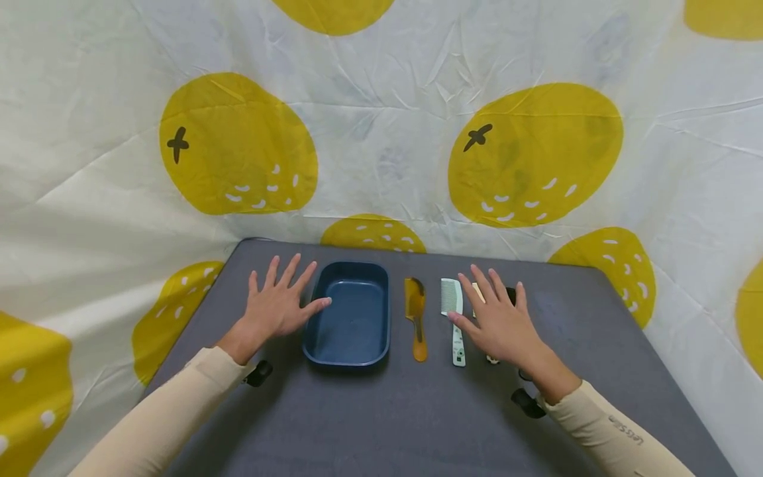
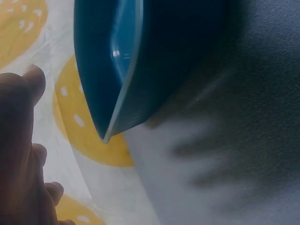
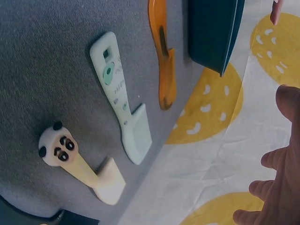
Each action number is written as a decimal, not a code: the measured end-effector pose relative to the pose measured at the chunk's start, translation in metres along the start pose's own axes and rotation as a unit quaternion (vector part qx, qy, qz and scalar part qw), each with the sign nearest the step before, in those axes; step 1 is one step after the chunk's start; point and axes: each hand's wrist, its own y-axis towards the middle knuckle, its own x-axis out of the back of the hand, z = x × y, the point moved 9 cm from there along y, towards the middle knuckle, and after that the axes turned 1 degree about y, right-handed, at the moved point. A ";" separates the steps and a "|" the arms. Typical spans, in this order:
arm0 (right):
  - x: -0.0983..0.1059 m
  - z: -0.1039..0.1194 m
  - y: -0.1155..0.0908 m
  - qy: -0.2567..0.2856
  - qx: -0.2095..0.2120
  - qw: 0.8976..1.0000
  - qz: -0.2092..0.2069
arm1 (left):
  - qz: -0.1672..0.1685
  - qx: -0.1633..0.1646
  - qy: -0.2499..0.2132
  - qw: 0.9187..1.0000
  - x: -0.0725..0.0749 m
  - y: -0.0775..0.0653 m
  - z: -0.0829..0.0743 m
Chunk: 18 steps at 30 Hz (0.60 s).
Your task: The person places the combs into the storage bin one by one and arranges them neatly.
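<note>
While both hands hover flat over the dark grey cloth-covered table [image 1: 417,411], nothing is gripped. The left hand [image 1: 277,308] lies with straight, spread fingers just left of the deep blue rectangular plastic tray [image 1: 352,311], its thumb tip at or very near the tray's left rim; whether it touches I cannot tell. The right hand [image 1: 501,321] is equally splayed and holds nothing, poised above the combs, its thumb beside the pale mint-green plastic comb [image 1: 456,324]. Left of that comb, apart from it and near the tray, lies the translucent amber plastic comb [image 1: 415,318]. The cream comb with a panda-face handle [image 3: 82,166] shows plainly in the right wrist view but sits mostly under the right hand from the head view. This looks like a resting pose with all three combs on the table and the tray empty. Any pick-up would call for the right hand to drop and pinch a slim handle lying flat against the cloth.
</note>
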 end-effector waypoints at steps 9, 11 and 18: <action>-0.007 0.001 0.001 0.010 -0.003 1.000 0.010 | 0.016 0.010 -0.014 1.000 -0.010 0.000 0.006; -0.008 0.002 0.002 0.010 0.000 1.000 0.008 | 0.018 0.013 -0.014 1.000 -0.012 0.000 0.008; -0.010 0.001 0.006 0.014 0.005 1.000 0.012 | 0.028 0.021 -0.016 0.999 -0.016 0.002 0.010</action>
